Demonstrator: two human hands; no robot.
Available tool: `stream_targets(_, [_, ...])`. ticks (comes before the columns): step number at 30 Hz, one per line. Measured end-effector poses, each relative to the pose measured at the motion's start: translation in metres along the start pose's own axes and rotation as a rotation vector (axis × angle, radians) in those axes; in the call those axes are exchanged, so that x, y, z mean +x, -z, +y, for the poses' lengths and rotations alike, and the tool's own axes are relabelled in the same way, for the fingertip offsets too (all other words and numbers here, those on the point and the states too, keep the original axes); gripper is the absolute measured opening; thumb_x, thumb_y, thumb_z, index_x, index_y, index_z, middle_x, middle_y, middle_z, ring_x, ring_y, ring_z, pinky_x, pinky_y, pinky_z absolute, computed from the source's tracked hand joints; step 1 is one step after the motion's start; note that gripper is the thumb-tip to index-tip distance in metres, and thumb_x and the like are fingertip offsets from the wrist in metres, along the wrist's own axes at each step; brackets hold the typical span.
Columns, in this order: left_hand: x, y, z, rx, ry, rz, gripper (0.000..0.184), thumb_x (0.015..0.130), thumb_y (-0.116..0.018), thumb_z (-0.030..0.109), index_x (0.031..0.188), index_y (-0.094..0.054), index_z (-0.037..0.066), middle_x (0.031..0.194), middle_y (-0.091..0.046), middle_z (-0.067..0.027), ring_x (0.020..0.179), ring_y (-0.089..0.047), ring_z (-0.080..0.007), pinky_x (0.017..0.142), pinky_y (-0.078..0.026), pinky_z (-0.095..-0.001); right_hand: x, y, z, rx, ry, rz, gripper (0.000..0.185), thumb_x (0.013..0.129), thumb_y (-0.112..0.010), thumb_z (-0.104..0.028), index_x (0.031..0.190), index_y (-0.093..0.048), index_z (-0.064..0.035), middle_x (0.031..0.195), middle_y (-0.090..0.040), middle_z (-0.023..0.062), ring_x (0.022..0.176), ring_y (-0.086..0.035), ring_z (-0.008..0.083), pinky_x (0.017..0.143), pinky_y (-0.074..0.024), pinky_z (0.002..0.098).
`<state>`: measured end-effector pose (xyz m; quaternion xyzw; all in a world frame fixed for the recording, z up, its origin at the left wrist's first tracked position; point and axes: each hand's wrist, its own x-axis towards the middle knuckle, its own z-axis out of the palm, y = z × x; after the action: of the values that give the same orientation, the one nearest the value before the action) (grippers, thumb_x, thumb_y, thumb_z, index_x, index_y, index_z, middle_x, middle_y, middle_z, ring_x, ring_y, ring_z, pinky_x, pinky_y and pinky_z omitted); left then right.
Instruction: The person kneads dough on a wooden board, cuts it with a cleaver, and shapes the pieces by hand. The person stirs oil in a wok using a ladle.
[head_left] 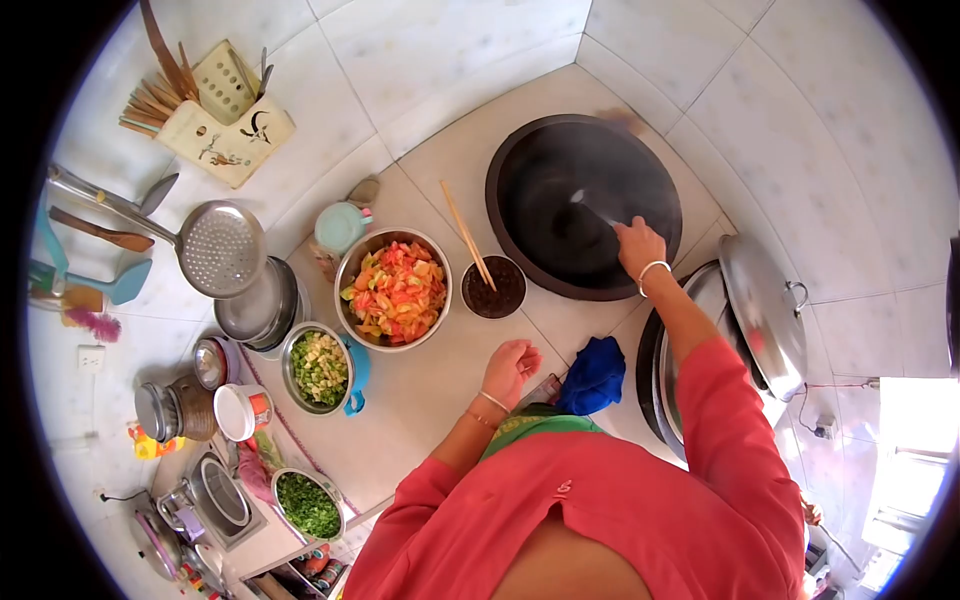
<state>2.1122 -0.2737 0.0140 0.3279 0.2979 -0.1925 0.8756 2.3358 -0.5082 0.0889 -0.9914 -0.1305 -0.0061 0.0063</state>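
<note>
My right hand [640,248] reaches over the large dark wok [540,250] and is closed around the handle of a metal spoon [592,206]. The spoon's pale head is down inside the wok, where a little steam or smoke hangs. Over the counter near my body, my left hand [512,370] has its fingers curled in, with nothing visible in them. It is nearest to a bowl of dark sauce [493,288] with chopsticks [463,230] standing in it, and to a blue cloth [594,377].
Left stand a bowl of chopped tomatoes [396,290], a bowl of chopped green and pale pieces [318,368] and a bowl of chopped greens [308,505]. A skimmer [222,248] and a utensil holder [228,140] hang on the wall. Right of the wok leans a metal lid [768,310].
</note>
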Motion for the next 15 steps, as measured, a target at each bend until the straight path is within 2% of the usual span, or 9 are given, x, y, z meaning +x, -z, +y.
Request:
stream_targets(7, [-0.001,0.010,0.011,-0.022,-0.013,0.060,0.017,0.099,-0.048,0.015,0.110,-0.054,0.004,0.097,-0.063,-0.0088,0.090,-0.062,-0.0199,0.083,-0.053,-0.0348,0.024,-0.017,-0.028,0.000,0.049,-0.025,0.020,0.084,-0.062,-0.010,0.103,-0.067,-0.0123,0.099,-0.058,0.0161,0.086,-0.066,0.0322,0.072,-0.0562,0.0422])
stream_targets(15, [0.010,0.007,-0.001,-0.001,-0.015,0.004,0.015,0.099,-0.050,0.016,0.108,-0.055,0.005,0.096,-0.063,-0.0071,0.087,-0.063,-0.0175,0.081,-0.053,-0.0341,-0.018,-0.001,0.014,-0.093,-0.006,-0.156,0.022,0.086,-0.056,-0.012,0.104,-0.068,-0.0149,0.100,-0.058,0.0151,0.089,-0.066,0.0340,0.074,-0.0557,0.0451])
